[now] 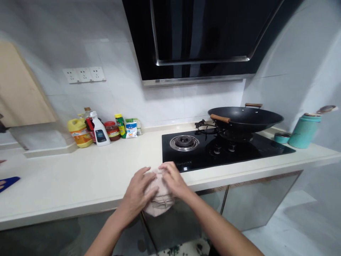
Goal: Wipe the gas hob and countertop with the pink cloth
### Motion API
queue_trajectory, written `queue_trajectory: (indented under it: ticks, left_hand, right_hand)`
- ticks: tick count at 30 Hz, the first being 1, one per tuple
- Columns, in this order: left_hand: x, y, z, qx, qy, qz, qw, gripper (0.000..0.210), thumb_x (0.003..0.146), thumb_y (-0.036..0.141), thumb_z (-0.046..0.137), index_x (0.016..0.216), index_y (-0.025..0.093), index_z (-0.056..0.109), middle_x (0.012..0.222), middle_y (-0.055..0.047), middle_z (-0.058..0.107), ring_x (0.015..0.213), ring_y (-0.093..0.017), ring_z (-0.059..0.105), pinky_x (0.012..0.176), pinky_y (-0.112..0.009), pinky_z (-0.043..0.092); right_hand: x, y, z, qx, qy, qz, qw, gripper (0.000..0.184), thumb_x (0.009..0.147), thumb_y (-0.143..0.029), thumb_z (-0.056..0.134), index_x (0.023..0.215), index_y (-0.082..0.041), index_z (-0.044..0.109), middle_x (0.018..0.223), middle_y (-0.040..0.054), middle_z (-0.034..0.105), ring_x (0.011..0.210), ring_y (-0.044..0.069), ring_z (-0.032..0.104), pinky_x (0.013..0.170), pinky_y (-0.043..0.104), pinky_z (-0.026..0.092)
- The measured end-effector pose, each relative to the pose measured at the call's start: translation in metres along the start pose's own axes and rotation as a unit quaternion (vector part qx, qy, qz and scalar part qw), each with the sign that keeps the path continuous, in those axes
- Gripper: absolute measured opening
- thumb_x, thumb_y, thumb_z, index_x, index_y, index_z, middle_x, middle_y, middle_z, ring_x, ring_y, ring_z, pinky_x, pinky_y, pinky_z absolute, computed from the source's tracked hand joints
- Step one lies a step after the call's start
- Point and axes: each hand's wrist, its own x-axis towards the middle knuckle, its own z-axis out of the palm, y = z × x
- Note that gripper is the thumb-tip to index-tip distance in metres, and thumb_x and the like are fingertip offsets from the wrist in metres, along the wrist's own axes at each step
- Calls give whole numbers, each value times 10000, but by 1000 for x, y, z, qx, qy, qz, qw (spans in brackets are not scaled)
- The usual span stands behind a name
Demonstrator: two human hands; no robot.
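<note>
A pale pink-beige cloth [159, 193] is bunched between my two hands at the front edge of the counter, its lower folds hanging past the edge. My left hand [140, 186] grips its left side with bent fingers. From the other side, my right hand [173, 179] has its fingers curled over the cloth's right side, close to the front left corner of the black gas stove [199, 165]. Both hands are closed on the cloth. The parts of it under my fingers are hidden.
A black wok [245, 119] sits on the right burner; the left burner [184, 142] is bare. Bottles, jars and packets, including a white spray bottle [99, 131], line the wall. A teal container [305, 131] stands far right. A blue object [10, 182] shows at the left edge. The range hood [202, 39] overhangs the stove.
</note>
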Motion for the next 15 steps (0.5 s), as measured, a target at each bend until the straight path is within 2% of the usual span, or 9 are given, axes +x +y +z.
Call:
queue_trajectory:
  ticks: [3, 6, 8, 9, 11, 15]
  left_hand:
    - [7, 5, 12, 70, -102, 51, 991, 469, 910, 474, 614, 1330, 266, 591, 1454, -133, 531, 1317, -312, 497, 1088, -506, 389]
    - [14, 6, 16, 127, -176, 46, 975, 710, 791, 536, 739, 1412, 272, 517, 1482, -152, 505, 1299, -361, 501, 1069, -556, 363]
    - [17, 11, 18, 162, -208, 34, 964, 952, 650, 546, 844, 1475, 292, 441, 1520, -166, 455, 1321, -428, 451, 1060, -606, 335]
    - [17, 14, 21, 178, -214, 30, 960, 1041, 605, 522, 875, 1504, 308, 394, 1532, -172, 434, 1315, -451, 441, 1056, -626, 319]
    - [16, 25, 29, 201, -205, 25, 958, 1092, 615, 452, 882, 1540, 344, 311, 1537, -178, 410, 1267, -448, 472, 1048, -636, 308]
    - [17, 56, 56, 187, -157, 41, 969, 931, 725, 355, 818, 1516, 366, 328, 1512, -186, 409, 1180, -398, 517, 1035, -617, 313]
  right_hand:
    - [9, 29, -54, -90, 70, -23, 993, 250, 933, -208, 404, 1047, -215, 626, 1128, 72, 604, 1076, 197, 554, 941, 346, 415]
    - [4, 63, -110, -243, 66, 7, 968, 224, 940, -246, 448, 984, -231, 667, 1060, 64, 640, 1030, 219, 554, 898, 362, 384]
    - [-5, 86, -136, -305, 46, 44, 950, 222, 941, -241, 453, 977, -226, 672, 1052, 66, 636, 1011, 220, 549, 879, 360, 377]
    - [-11, 96, -143, -324, 35, 59, 944, 223, 944, -242, 451, 978, -224, 671, 1055, 68, 631, 1008, 219, 546, 876, 360, 376]
    - [-21, 111, -148, -353, 18, 78, 932, 226, 955, -269, 453, 1002, -217, 668, 1094, 79, 613, 1032, 227, 533, 877, 364, 375]
    - [-28, 119, -137, -409, -5, 66, 910, 259, 965, -346, 469, 1088, -213, 655, 1194, 107, 578, 1093, 257, 503, 893, 391, 366]
